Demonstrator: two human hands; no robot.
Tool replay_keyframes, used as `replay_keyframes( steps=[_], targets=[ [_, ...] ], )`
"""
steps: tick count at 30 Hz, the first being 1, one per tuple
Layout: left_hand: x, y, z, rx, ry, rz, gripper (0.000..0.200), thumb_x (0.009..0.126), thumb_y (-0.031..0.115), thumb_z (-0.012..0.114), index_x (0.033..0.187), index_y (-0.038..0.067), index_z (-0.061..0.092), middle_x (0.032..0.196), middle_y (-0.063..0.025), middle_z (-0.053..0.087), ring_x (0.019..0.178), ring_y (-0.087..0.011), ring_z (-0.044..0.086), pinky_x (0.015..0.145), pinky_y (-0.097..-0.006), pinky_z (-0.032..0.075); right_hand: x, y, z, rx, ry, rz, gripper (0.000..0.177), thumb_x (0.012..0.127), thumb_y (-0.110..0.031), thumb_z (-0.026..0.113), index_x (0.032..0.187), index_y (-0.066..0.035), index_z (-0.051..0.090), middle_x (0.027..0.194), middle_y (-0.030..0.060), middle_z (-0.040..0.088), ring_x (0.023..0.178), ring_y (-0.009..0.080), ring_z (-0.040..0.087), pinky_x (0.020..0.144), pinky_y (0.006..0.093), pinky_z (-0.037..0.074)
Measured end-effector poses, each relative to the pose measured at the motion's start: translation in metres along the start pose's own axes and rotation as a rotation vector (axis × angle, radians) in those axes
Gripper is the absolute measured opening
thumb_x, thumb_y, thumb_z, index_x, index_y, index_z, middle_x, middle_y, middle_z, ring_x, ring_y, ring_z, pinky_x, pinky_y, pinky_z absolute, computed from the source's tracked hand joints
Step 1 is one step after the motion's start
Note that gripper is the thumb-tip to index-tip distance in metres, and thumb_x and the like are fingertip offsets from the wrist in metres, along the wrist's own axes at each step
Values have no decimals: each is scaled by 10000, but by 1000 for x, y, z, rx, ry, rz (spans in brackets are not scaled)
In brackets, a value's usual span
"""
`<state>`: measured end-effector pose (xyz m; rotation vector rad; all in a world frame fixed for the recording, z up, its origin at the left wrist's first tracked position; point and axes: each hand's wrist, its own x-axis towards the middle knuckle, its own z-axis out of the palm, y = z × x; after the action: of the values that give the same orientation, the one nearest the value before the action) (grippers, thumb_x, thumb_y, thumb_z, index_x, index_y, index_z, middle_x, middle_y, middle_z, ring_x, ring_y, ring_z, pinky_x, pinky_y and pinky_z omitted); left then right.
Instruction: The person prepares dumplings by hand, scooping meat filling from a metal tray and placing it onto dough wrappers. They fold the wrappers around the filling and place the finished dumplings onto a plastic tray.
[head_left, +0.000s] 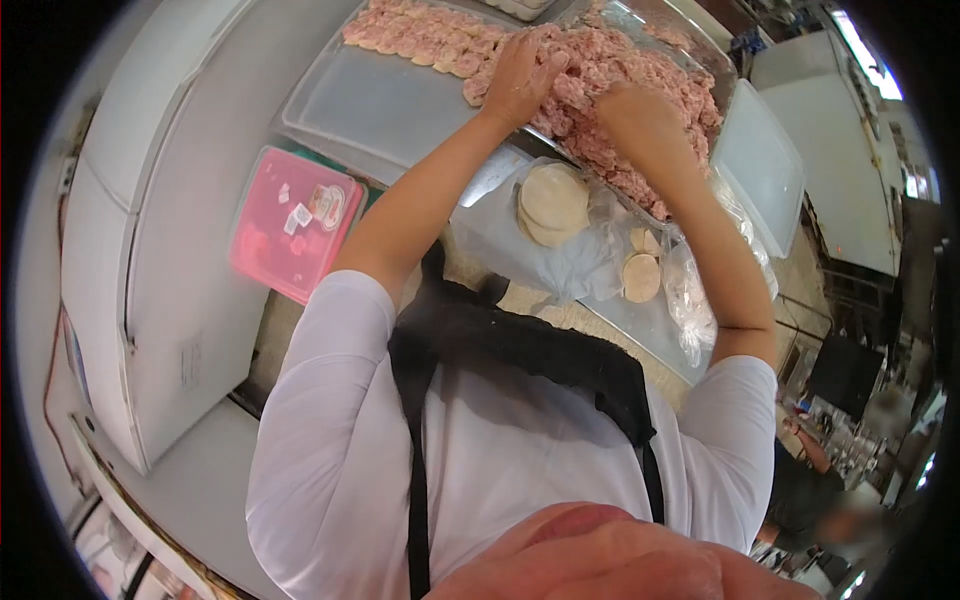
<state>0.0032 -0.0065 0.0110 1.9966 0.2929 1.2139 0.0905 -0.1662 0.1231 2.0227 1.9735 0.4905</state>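
Note:
My left hand [522, 80] rests at the left edge of a large heap of pink ground meat [600, 65], its fingers bent; what they hold, if anything, is hidden. Deeper in the heap is my right hand [640, 118], curled, with its fingertips out of sight in the meat. Left of the heap, rows of round dough pieces topped with meat [430, 35] lie along the far side of a translucent tray [350, 95]. Nearer to me, a stack of pale dough rounds [553, 203] lies on a plastic bag [500, 225]. Smaller rounds [641, 277] sit to its right.
A pink lidded box [297, 222] stands on the left beside a white appliance [190, 200]. Crumpled clear plastic [690, 310] lies at the right, near a translucent lid [757, 165]. Another person [810, 485] is at the far lower right.

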Motion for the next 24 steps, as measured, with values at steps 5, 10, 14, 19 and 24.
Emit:
replay_keyframes(
  steps=[5,10,14,19,24],
  targets=[
    [-3,-9,8,21,28,2,533,901,387,522,1244,-18,480,1189,-246,517,1122,-415,462,990,-444,361,2,77,-55,38,-63,218,164,815,-161,573,792,-25,662,861,182,667,843,360,654,729,428,519],
    [-3,-3,7,73,-28,-64,537,907,384,519,1286,9,455,1217,-237,509,1141,-405,465,997,-431,363,52,111,67,7,216,142,126,778,-119,568,768,-44,668,779,161,664,805,352,662,729,426,520],
    [-2,-1,5,80,35,-80,445,940,287,465,1301,26,459,1259,-226,503,1192,-381,461,1029,-409,344,30,38,36,-2,85,-33,130,728,-81,558,745,-23,673,771,186,654,757,349,660,645,432,526],
    [-6,-36,8,85,44,13,475,936,335,477,1298,29,453,1258,-206,495,1191,-374,447,1030,-409,336,-10,96,-15,8,65,48,147,817,-137,543,799,-48,658,847,172,656,805,333,659,668,430,528],
    [-12,-70,25,200,36,24,437,967,247,373,1338,21,426,1303,-220,485,1232,-356,447,1062,-380,321,-32,66,-40,279,-59,169,222,878,-193,544,1004,-62,672,1042,153,649,968,323,613,801,403,491]
  ],
)
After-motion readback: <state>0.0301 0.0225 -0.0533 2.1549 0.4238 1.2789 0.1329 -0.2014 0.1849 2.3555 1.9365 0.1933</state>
